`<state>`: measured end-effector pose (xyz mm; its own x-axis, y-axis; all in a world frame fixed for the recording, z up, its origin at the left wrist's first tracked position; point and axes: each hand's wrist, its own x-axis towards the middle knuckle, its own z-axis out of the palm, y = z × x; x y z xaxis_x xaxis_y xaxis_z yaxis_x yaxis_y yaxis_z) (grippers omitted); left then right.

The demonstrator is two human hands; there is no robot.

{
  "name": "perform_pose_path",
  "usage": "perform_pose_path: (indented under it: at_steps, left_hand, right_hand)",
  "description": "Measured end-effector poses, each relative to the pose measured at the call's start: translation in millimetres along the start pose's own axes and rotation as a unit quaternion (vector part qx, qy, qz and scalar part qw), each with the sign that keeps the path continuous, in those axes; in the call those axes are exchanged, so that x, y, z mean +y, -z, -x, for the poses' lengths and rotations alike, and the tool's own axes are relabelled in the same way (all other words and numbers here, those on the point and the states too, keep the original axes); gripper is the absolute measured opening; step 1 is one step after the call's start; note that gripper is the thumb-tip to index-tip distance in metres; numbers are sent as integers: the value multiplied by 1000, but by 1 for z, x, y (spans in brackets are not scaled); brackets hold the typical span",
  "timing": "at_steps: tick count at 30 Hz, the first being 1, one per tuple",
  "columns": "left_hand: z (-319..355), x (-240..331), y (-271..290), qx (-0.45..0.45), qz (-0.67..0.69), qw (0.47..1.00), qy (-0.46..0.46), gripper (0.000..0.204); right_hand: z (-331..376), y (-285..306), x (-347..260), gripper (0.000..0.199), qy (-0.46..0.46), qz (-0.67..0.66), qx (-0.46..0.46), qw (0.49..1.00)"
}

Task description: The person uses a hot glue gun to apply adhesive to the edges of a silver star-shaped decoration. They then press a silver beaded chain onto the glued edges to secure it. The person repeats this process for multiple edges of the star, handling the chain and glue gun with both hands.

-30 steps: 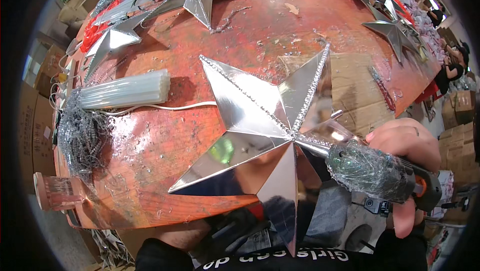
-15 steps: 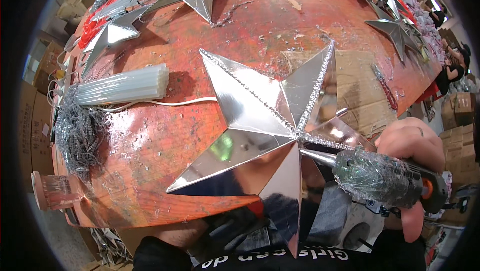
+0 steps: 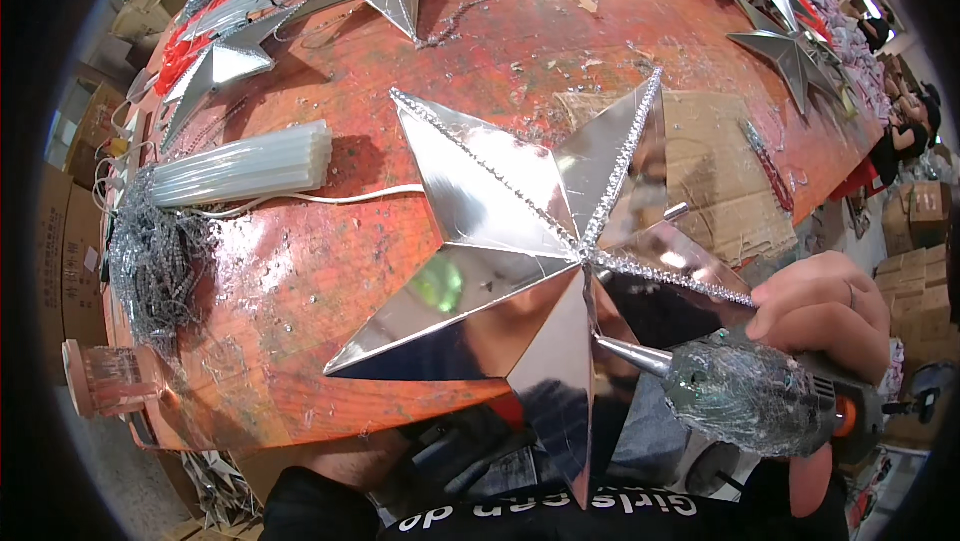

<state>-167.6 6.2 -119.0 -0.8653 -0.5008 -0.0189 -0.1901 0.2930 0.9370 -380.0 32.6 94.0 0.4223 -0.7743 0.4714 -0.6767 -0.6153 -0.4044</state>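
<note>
Glue gun [image 3: 760, 396] sitting slightly lower and closer to star [image 3: 545, 261] than before, nozzle nearly touching lower right arm. Right hand [image 3: 825, 326] wrapping fully around gun. Star lying at table [image 3: 300, 271] near edge. Left hand hiding beneath star, grip impossible to tell. Glue sticks [image 3: 240, 166] lying left.

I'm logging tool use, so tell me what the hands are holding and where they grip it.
The right hand grips a foil-wrapped hot glue gun by its handle. The left hand is hidden under the large silver star; its hold cannot be told.
</note>
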Motion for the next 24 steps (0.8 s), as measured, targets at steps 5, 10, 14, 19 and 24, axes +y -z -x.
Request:
perform_pose_path:
  at_steps: [5,10,14,19,24]
  left_hand:
    - [-6,1,2,-5,-5,1000,-2,22]
    - [-8,2,4,-1,-6,1000,-2,22]
    - [-10,1,6,1,-9,1000,3,22]
    - [-6,0,9,14,-15,1000,15,22]
    - [-16,5,11,3,-16,1000,5,22]
  right_hand:
    - [1,15,8,57,75,-2,-82,994]
    - [7,21,13,46,91,-2,-120,989]
    - [8,15,11,34,82,-5,-107,991]
    - [5,13,8,28,87,-1,-124,988]
    - [12,20,2,23,73,9,-121,990]
